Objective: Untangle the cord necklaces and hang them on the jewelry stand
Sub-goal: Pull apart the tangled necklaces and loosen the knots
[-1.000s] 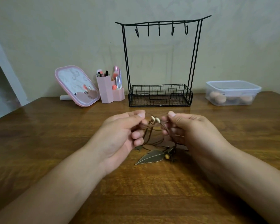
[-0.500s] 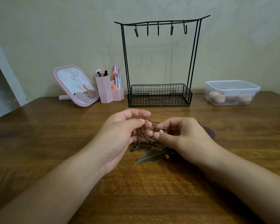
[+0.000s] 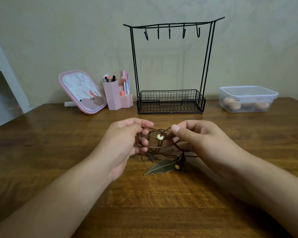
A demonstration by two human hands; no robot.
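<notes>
Cord necklaces (image 3: pixel 159 143) hang in a brown snarl between the two hands, just above the middle of the wooden table (image 3: pixel 58 152), lifted enough that the loops fall apart under their own weight while the pendants stay down as anchors.

Along the far edge, from the left, stand a pink tilted mirror (image 3: pixel 82 91) and a pink organiser (image 3: pixel 116 97) of brushes, pushed back so the working area in front stays free.

The left hand (image 3: pixel 126 143) has its thumb and forefinger pinched on strands at the top of the tangle, the lower fingers curled with cord looped round them, likely to keep one necklace's line separate. A pale bead (image 3: pixel 160 137) sits in the stretched cords between the hands. Below it a small dark star charm (image 3: pixel 152 157) and a bronze feather pendant (image 3: pixel 161 166) lie on the table, the feather flat and pointing toward the near-left.

The right hand (image 3: pixel 196 140) pinches cords between thumb and forefinger and draws them away from the left, which spreads the knot open. The untangling looks unfinished.

Behind, at the far edge, the black wire jewelry stand (image 3: pixel 170 102) faces the person, its hooks (image 3: pixel 169 32) bare and within reach for hanging. To its right sits a lidded clear box (image 3: pixel 248 98) holding rounded tan items.
</notes>
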